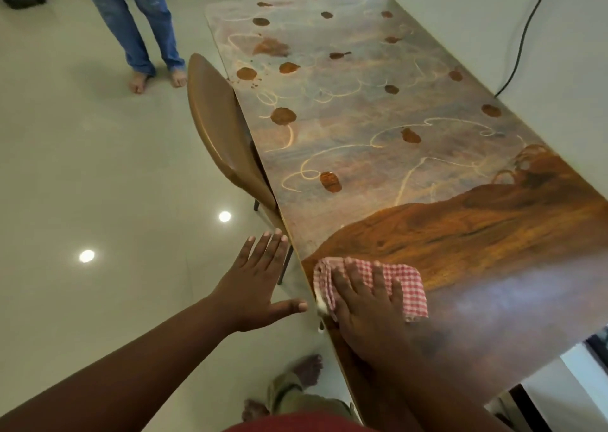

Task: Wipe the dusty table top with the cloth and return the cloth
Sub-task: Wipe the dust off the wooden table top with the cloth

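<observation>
cloth (394, 283) – soft, light, bunches easily | our right hand (365, 310) pressed it flat-fingered at bench (493, 234) near-left edge | left hand (256, 283) spread, empty – we'd pinch a fold

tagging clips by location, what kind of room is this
Probably a home dining area: a long wooden table against a white wall, a brown chair tucked in, glossy floor tiles.

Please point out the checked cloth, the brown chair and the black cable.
checked cloth (406, 282): head view, on its bare right part.
brown chair (217, 125): head view, on the backrest.
black cable (519, 47): head view, on its stretch along the wall.
</observation>
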A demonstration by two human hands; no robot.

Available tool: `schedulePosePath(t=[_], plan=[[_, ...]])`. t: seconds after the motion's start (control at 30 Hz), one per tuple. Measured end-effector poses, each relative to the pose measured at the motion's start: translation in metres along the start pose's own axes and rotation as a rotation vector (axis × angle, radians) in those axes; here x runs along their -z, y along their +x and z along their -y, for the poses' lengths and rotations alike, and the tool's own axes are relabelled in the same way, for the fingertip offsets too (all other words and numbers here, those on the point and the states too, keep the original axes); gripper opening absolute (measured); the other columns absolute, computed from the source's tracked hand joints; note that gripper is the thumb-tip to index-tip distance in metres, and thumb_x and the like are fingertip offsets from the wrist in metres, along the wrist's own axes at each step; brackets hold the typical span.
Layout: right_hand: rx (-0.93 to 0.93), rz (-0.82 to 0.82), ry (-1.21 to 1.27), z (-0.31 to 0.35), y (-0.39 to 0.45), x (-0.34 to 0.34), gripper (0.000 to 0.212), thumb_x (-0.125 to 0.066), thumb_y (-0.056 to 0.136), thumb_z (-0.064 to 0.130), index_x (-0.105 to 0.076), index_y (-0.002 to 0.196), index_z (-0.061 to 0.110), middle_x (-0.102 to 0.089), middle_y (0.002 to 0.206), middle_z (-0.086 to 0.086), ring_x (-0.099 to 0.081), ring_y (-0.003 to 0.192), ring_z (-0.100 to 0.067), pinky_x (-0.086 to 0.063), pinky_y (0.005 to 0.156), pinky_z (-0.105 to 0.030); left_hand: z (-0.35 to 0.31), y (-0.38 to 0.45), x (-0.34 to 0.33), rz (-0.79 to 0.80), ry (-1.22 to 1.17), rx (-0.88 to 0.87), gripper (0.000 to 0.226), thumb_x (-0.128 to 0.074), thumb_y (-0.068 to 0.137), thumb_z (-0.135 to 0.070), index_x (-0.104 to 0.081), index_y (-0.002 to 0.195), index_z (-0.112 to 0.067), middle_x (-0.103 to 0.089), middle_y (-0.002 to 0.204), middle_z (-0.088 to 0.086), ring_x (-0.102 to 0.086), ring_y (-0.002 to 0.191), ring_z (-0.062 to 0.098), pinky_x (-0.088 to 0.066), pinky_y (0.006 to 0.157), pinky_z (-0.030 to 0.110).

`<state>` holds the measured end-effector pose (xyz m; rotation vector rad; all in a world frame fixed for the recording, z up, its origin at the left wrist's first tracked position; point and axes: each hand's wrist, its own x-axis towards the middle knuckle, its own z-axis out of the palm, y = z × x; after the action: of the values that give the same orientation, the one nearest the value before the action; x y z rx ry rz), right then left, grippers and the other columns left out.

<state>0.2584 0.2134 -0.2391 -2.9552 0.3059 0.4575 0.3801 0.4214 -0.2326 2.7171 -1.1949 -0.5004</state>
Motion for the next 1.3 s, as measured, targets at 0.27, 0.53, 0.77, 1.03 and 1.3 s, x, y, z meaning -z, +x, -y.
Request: schedulePosePath(t=[0.27,0.53,0.77,1.03,1.3], plan=[[0.144,-0.007,0.032,0.037,0.054,0.01,0.061,-0.004,0.09,0.063,0.018,0.144,0.044,0.021,0.154,0.01,0.023,0.141,-0.032,0.018,0.105,-0.058,0.01,0.038,0.033,-0.032,0.168,-0.15,0.109,-0.018,0.08,-0.087,0.003,0.151,-0.007,0.006,0.159,0.012,0.014,0.147,0.026,0.009,0.117,0.041],[0.063,-0.025,0.049,0.014,0.086,0.021,0.066,-0.01,0.088,0.065,0.02,0.143,0.044,0.021,0.155,0.008,0.024,0.141,-0.033,0.021,0.105,-0.057,0.002,0.087,0.049,0.021,0.22,-0.17,0.11,-0.008,0.079,-0.088,0.003,0.151,-0.006,0.005,0.159,0.014,0.016,0.146,0.027,0.012,0.118,0.041],[0.208,-0.039,0.125,0.015,0.08,0.017,0.057,-0.003,0.091,0.062,0.004,0.145,0.048,0.004,0.157,0.012,0.022,0.14,-0.03,0.029,0.099,-0.053,0.028,0.134,0.07,0.06,0.359,-0.106,0.117,0.017,0.059,-0.094,0.03,0.141,-0.011,0.03,0.154,0.012,0.034,0.139,0.025,0.028,0.111,0.041],[-0.124,-0.087,0.158,-0.027,0.108,0.032,0.054,-0.009,0.093,0.059,-0.002,0.145,0.047,-0.004,0.16,0.01,0.006,0.145,-0.03,0.011,0.108,-0.059,0.019,0.172,0.079,0.135,0.326,-0.201,0.118,0.019,0.056,-0.093,0.027,0.143,-0.014,0.032,0.152,0.008,0.034,0.139,0.023,0.029,0.11,0.041],[-0.02,-0.011,0.165,0.02,0.097,0.029,0.055,-0.001,0.092,0.061,0.001,0.145,0.049,0.004,0.158,0.01,0.016,0.141,-0.032,0.025,0.103,-0.054,0.028,0.218,0.083,0.183,0.309,-0.387,0.11,0.004,0.068,-0.09,0.028,0.141,-0.013,0.027,0.156,0.011,0.036,0.137,0.021,0.037,0.102,0.035]])
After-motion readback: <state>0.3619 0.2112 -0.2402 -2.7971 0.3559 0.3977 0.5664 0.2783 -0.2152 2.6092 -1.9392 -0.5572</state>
